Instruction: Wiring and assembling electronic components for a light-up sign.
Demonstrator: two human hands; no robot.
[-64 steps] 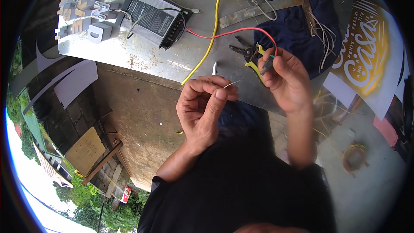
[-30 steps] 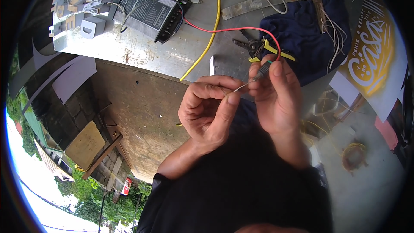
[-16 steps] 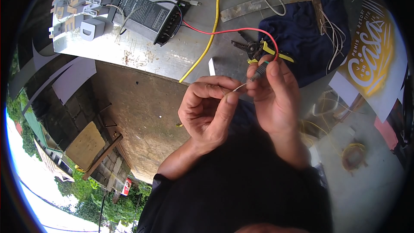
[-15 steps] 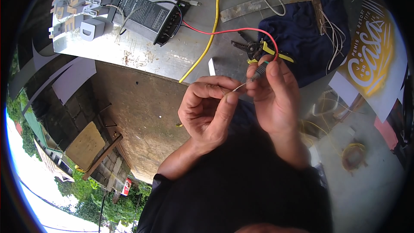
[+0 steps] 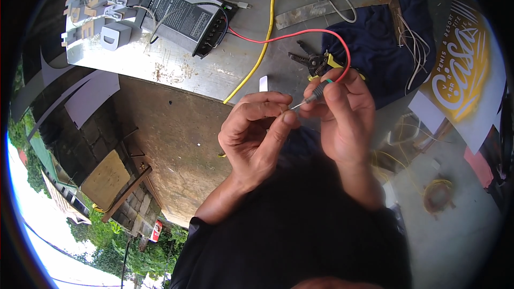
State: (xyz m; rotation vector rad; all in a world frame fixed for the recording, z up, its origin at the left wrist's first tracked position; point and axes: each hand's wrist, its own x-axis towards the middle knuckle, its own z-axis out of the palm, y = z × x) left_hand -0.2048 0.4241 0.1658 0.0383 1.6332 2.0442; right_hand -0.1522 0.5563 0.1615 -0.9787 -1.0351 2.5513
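Observation:
My right hand [image 5: 348, 123] is closed around a grey ribbed cable end [image 5: 316, 94] with a bit of green at its back. A thin pale wire [image 5: 297, 105] sticks out of its front, and my left hand [image 5: 251, 139] pinches that wire's tip between thumb and fingers. From the black power supply box [image 5: 179, 13] a red wire [image 5: 289, 36] arches over to my right hand, where its end is hidden by the fingers. Wire strippers [image 5: 312, 63] with yellow handles lie on the metal table just beyond my hands.
Channel letters [image 5: 115, 36] stand at the table's left end. A yellow cord [image 5: 261, 48] crosses its front edge. At right, a rusty metal square [image 5: 342, 6] rests on dark cloth [image 5: 369, 37], beside a yellow-and-white sign [image 5: 466, 75]. A wire coil [image 5: 439, 195] lies lower right.
The grey ribbed cable end has shifted slightly, and my left fingers have moved a little left along the thin wire. The red wire's arch has swung slightly right.

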